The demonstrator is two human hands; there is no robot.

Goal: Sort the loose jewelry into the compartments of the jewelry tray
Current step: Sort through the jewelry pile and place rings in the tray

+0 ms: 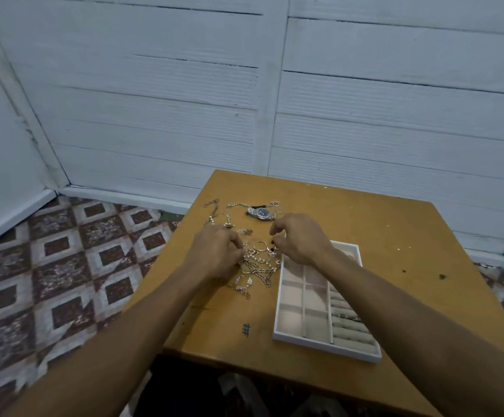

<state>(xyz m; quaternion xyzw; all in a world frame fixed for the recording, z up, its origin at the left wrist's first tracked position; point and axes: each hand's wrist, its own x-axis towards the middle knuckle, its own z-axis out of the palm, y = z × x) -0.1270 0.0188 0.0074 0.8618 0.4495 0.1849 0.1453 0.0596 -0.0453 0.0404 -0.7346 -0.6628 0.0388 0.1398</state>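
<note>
On the brown wooden table (pixel 395 236) lies a pile of jewelry (pixel 259 266), just left of the jewelry tray (pixel 325 346). Both hands are at the pile. The left hand (pixel 217 254) has its fingers curled into the tangle and seems to pinch a strand. The right hand (pixel 301 239) hangs over the far side of the pile with its fingers bent down. I cannot tell if it holds anything.

I think this is the start of the job: pulling one piece out of the tangle. No piece shows in the square boxes of the tray, though the right arm hides the far end.

The next move needs care. The chains are thin and loop through each other, so one piece must be teased out slowly, or the whole pile will come up with it.

The pile has shiny metal links, a string of small round pearls (pixel 256 258) and some bent hoops. A silver watch (pixel 262 212) with a dark round face lies beyond the hands. The tray is white and long, with soft pale lining, square boxes, and a row of padded rolls (pixel 350 320) for rings.
</note>
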